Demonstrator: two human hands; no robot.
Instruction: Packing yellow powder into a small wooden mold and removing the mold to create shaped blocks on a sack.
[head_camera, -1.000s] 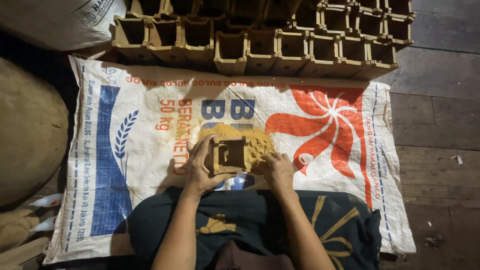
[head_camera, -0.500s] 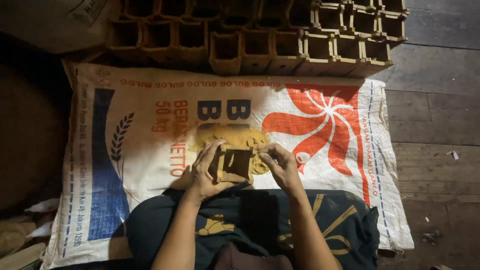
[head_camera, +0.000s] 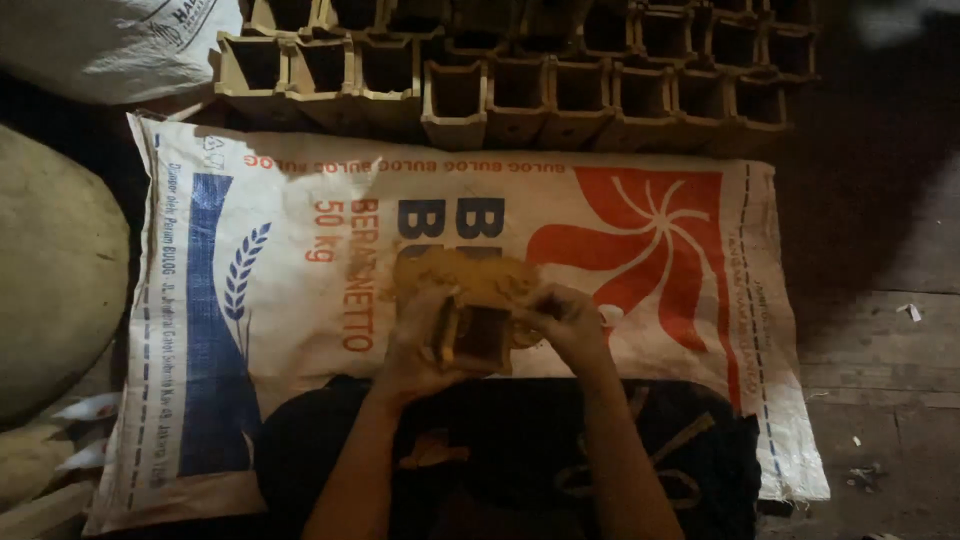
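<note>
I hold a small square clay box (head_camera: 484, 335), open at the top, between both hands just above a white woven sack (head_camera: 300, 260) spread on the floor. My left hand (head_camera: 420, 340) grips its left wall, fingers wrapped around it. On the right side my right hand (head_camera: 565, 320) presses against the other wall. A patch of yellowish clay dust (head_camera: 465, 275) lies on the sack just beyond the box. My dark apron (head_camera: 500, 450) covers my lap below.
Rows of several similar square clay boxes (head_camera: 520, 95) stand along the sack's far edge. A large rounded lump (head_camera: 50, 270) sits at the left, another white sack (head_camera: 100, 45) at the top left. Wooden floorboards (head_camera: 880, 350) lie to the right.
The clay box has been tilted and turned in my hands, and both hands have shifted slightly nearer my lap. My view has drifted a little.
</note>
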